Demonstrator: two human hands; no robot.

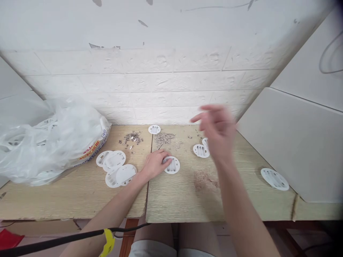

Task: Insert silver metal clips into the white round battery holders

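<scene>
My left hand (157, 164) rests on the table with its thumb on the left edge of a round white plastic part (173, 165), its fingers curled beside it. That part lies flat, its slotted side up. My right hand (217, 125) is raised above the table's right half, blurred by motion, one finger stretching left; whether it holds anything small cannot be made out. Below it lie two overlapping round white parts (200, 151). Just behind my left hand is a pile of small metal pieces (164, 138), with another pile (133, 137) further left.
A plastic bag (53, 139) of white parts stands at the left. Several round white parts (115, 160) lie beside it. One disc (154, 129) sits near the wall, another (274, 179) at the far right by a grey-white panel (294, 142). A black cable (80, 235) crosses the lower left.
</scene>
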